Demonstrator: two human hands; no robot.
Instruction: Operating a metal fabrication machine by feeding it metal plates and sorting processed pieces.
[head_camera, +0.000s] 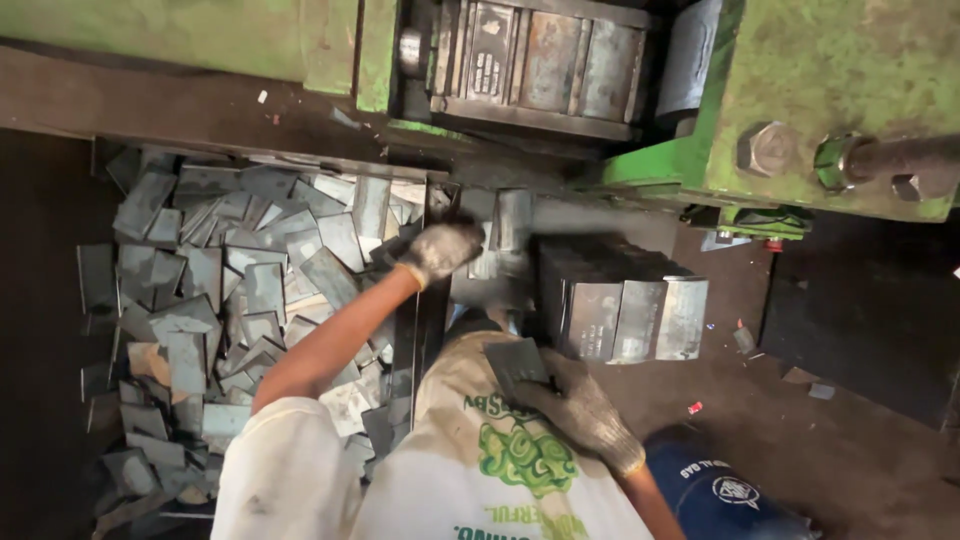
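A green machine frame (830, 90) with chipped paint spans the top, carrying a dark, worn steel block (540, 60) at its middle. A large hex nut (765, 148) sits on the frame's right side, next to a threaded rod (900, 160). Below, the dirt floor (800, 440) is brown and littered with small scraps — one red bit (694, 407) among them.

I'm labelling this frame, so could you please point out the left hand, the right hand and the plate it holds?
left hand (440, 250): head view, on the back of the glove.
right hand (585, 412): head view, on the back of the glove.
plate (515, 362): head view, on its flat upper face.
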